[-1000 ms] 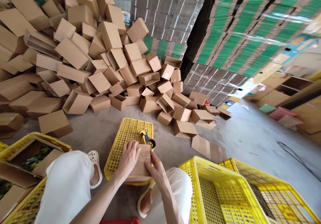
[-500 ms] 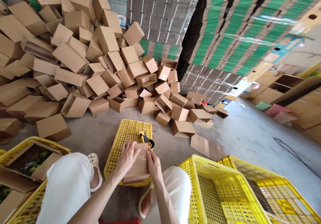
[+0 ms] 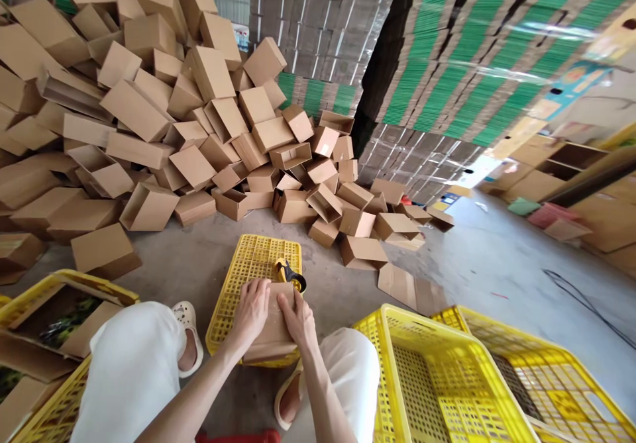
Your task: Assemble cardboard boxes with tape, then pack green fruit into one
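Note:
A small brown cardboard box [image 3: 272, 327] sits between my knees on a yellow plastic crate [image 3: 244, 257] with a gridded top. My left hand [image 3: 251, 310] grips the box along its left side, fingers curled over the far edge. From the right, my right hand [image 3: 298, 317] holds it with the thumb laid on the top face and the fingers over the far right edge. Clear tape seems to shine on the box's top. Just beyond the box, a yellow and black tape dispenser [image 3: 288, 273] rests on the crate.
A big heap of cardboard boxes [image 3: 199, 132] spreads across the floor ahead. At right stand yellow crates [image 3: 415, 377]; at left, a yellow crate [image 3: 74, 390] holds opened boxes with dark-wrapped contents. Strapped cardboard stacks [image 3: 447, 59] rise behind. A black cable [image 3: 586, 304] lies far right.
My right hand has shifted from the box's right edge so that its thumb now lies over the top face. My left hand stays nearly in place; the box has hardly moved.

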Available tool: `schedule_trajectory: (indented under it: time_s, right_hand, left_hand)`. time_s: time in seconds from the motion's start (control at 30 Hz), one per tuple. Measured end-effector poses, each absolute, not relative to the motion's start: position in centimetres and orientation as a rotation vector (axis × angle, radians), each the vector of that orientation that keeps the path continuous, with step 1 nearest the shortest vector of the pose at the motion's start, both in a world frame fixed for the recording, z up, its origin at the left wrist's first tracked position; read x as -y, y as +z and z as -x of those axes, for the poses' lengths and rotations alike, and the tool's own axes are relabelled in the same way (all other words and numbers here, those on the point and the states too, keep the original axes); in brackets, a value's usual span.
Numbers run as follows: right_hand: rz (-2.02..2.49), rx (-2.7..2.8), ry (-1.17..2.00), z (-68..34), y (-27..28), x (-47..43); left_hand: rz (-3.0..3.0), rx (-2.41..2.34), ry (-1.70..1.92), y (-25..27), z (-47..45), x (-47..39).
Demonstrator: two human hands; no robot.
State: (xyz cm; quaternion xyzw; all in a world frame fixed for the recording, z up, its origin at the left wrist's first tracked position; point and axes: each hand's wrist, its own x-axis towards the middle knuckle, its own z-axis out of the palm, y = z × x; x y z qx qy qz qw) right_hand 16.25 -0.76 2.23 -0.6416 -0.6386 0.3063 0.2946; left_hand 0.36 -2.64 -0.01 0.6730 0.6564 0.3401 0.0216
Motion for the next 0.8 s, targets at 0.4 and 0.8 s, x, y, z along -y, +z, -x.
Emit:
schedule_trajectory:
  time_s: [0.4,0.8]
  right_hand:
    - [1.669,1.623,0.969,-16.8,1.9,1.0]
    - [1.366,1.342,1.19,-18.3,-0.5,6.3]
  left_hand:
    - [-2.072,-2.013,1.051,-0.1,-0.3,2.4]
    - [-1.864,-1.902,1.197,-0.6,-0.2,2.7]
